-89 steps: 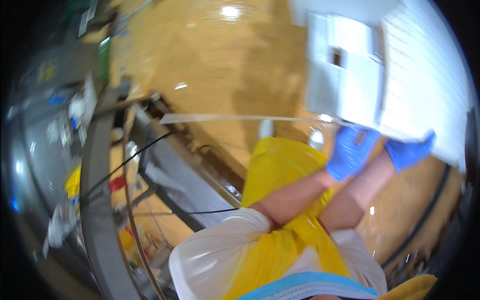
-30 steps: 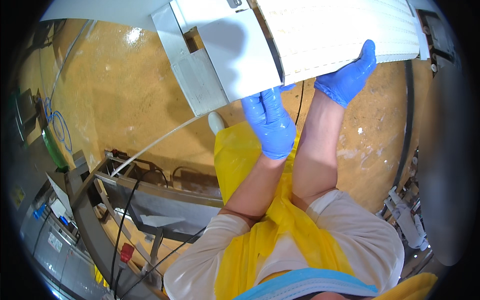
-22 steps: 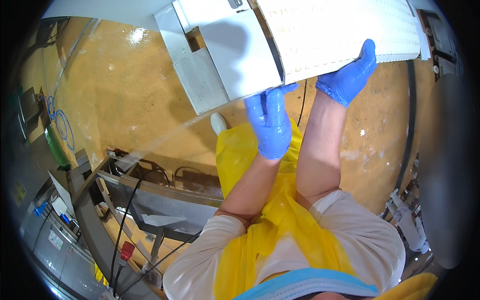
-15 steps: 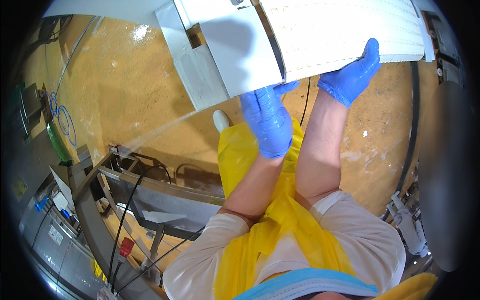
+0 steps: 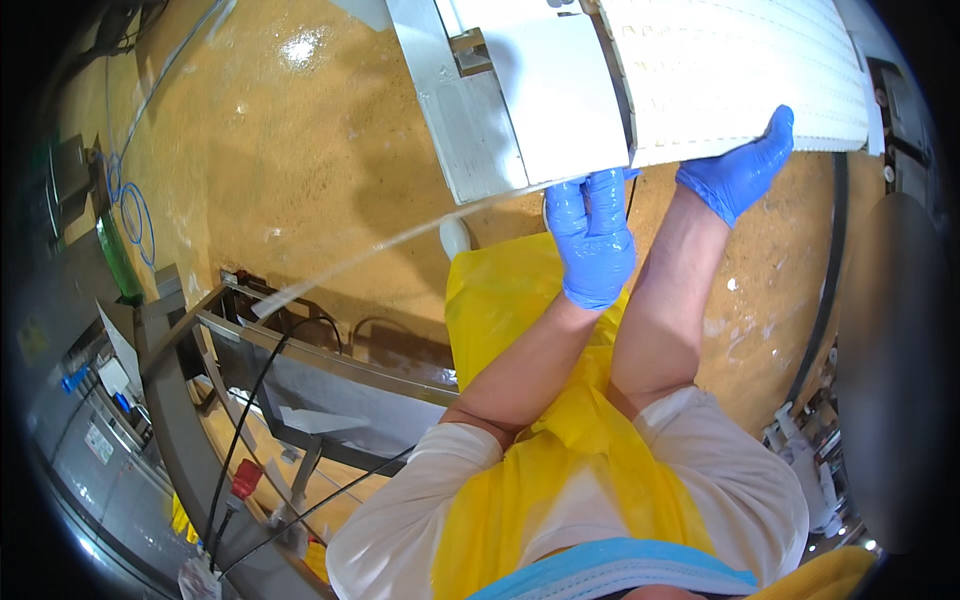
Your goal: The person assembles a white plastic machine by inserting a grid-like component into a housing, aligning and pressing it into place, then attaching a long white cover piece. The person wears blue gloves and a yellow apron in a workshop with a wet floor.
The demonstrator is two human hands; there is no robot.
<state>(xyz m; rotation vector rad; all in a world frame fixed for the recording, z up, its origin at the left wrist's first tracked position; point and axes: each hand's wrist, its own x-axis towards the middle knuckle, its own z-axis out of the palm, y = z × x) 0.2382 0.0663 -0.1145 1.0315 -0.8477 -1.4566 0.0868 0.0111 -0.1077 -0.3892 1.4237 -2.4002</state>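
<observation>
At the top is a white conveyor (image 5: 740,85) with a slatted plastic belt. A smooth white plate (image 5: 565,105) adjoins it on the left, beside a grey metal side piece (image 5: 465,130). My right hand (image 5: 738,175), in a blue glove, grips the belt's near edge, thumb on top and other fingers hidden underneath. My left hand (image 5: 593,240), also gloved in blue, is at the plate's near edge. Its fingers stretch forward and apart, with the tips hidden under the edge. A thin pale streak like a water jet (image 5: 375,245) runs from the plate's edge toward the lower left.
Below left stands a metal frame (image 5: 330,355) with black cables and a red plug (image 5: 245,480). A blue hose (image 5: 130,205) lies coiled at the far left. The orange-brown floor (image 5: 310,140) is wet. A dark strip (image 5: 828,280) runs down the right side.
In the picture, the plate has shifted right and the belt slightly right and down. My left hand has moved right along with the plate's edge. My right hand keeps its grip.
</observation>
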